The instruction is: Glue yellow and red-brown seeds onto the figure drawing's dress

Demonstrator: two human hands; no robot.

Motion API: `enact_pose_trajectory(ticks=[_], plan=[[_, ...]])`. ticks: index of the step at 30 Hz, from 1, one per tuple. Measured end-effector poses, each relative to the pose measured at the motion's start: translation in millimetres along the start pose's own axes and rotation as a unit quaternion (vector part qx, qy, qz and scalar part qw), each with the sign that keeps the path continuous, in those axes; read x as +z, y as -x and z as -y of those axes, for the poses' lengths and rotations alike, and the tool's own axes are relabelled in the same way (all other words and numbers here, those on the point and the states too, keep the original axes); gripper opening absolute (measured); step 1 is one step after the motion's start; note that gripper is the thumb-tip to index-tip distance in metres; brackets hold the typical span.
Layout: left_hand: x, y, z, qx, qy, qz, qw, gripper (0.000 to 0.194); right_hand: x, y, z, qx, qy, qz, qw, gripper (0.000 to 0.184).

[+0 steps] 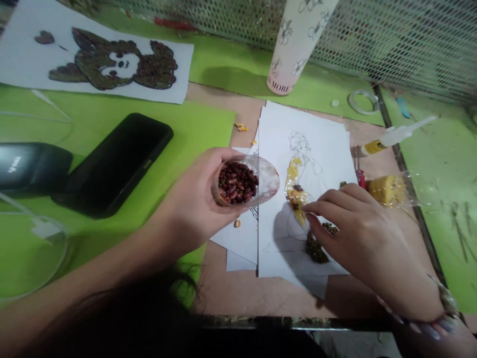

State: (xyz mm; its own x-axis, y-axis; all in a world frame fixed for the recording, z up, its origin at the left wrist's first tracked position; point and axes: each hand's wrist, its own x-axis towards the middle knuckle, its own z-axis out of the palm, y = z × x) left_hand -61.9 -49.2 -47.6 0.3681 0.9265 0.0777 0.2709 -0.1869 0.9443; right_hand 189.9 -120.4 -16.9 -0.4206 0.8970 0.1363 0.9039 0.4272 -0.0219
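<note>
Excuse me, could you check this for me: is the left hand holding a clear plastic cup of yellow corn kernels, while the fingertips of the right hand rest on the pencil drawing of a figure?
Not quite: the head view shows that the clear plastic cup in the left hand holds dark red beans, not yellow corn kernels. The fingertips of the right hand do rest on the pencil drawing of a figure.

The clear cup [269, 179] is showing maroon beans [237, 183], while the white sketch sheet [320, 144] is carrying yellow and dark green seeds [295, 196].
</note>
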Motion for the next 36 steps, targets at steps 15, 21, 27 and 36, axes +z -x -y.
enact_pose_trajectory(ticks=[15,21,27,36], plan=[[3.2,-3,-7,0.018,0.023,0.001,1.0,0.046,0,4,-4,-0.06,0.037,0.038,0.997,0.01],[3.1,-2,-6,0.002,-0.009,-0.006,1.0,0.05,0,2,-3,-0.067,0.037,0.036,0.996,0.011],[5.2,-5,-8,0.001,0.033,-0.003,0.999,0.048,1,1,-3,-0.068,0.018,0.034,0.997,0.013],[3.5,-4,-12,-0.014,0.023,0.003,1.0,0.046,-3,2,-2,-0.048,-0.022,0.006,0.999,0.015]])
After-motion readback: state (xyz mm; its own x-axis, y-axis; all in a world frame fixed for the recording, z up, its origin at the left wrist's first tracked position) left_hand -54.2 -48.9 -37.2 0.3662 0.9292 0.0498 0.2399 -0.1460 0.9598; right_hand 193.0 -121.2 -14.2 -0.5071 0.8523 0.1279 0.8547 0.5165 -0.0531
